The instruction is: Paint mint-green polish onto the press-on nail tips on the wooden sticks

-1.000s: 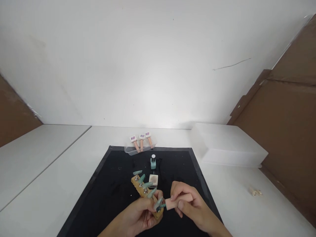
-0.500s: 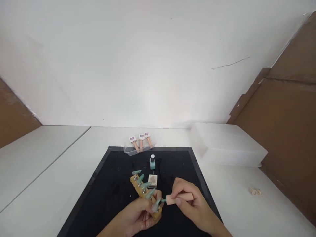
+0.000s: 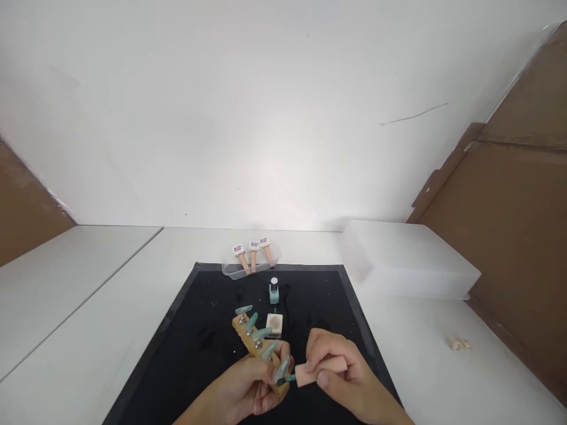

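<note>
My left hand is closed around a wooden nail display stand. Several long green false nails stand on it, fixed on small metal balls. Between the thumb and fingers of my right hand is the pink cap of a nail polish brush. Its dark green bristles reach the false nail nearest me, at the low end of the stand. Beyond the hands are an open white square jar and a small teal nail polish bottle.
A black mat lies under the hands. At its far edge, a clear tray holds three pink-handled bottles with labelled white ends. To the right sit a translucent plastic box and small beige rings. Brown cardboard stands at the right side.
My right hand has shifted slightly down and left, and the brush has moved from beside the nearest nail to its lower edge. The nail stand has moved only a little.
</note>
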The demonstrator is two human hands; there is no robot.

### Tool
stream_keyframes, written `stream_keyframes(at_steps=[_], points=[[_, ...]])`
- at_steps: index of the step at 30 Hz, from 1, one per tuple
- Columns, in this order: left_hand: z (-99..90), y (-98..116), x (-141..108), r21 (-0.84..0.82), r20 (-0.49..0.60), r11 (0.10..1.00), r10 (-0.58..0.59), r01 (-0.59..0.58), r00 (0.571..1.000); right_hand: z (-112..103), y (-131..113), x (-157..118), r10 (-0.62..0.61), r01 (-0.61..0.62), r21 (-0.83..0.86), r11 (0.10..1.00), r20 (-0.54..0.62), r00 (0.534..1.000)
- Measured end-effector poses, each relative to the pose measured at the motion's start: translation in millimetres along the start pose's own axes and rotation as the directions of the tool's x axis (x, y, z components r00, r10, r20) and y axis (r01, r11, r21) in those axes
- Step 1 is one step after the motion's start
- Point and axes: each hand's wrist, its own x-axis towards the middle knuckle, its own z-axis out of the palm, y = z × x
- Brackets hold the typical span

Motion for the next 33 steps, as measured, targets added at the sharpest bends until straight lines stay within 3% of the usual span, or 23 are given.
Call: stream_keyframes(at_steps=[7, 12, 15, 21, 28, 33], points=[[0.7, 0, -3, 0.027, -0.012, 0.999, -0.032, 0.032, 0.999, -2, 2, 2, 0.057, -0.069, -0.101, 0.993, -0.118, 0.991], [-0.6, 0, -4, 0.025, 0.001, 0.999, -0.029, 0.028, 1.000, -6, 13, -2, 0.095, -0.101, -0.021, 0.995, -0.193, 0.977], [0.4, 1, -4, 0.051, 0.017, 0.999, -0.016, 0.015, 1.000, -6, 15, -4, 0.071, -0.059, 0.082, 0.995, -0.159, 0.985], [7.3, 5, -3, 0.084, 0.033, 0.996, -0.017, 0.014, 0.999, -1, 1, 1, 0.005, -0.004, 0.022, 1.000, -0.020, 1.000], [9.9, 4, -5, 0.106, -0.021, 0.994, -0.032, 0.034, 0.999, -4, 6, 3, 0.101, -0.108, -0.033, 0.994, -0.153, 0.983], [10.4, 6, -7, 0.107, -0.018, 0.994, -0.022, 0.023, 1.000, -7, 12, 0, 0.126, -0.120, 0.040, 0.992, -0.195, 0.973]])
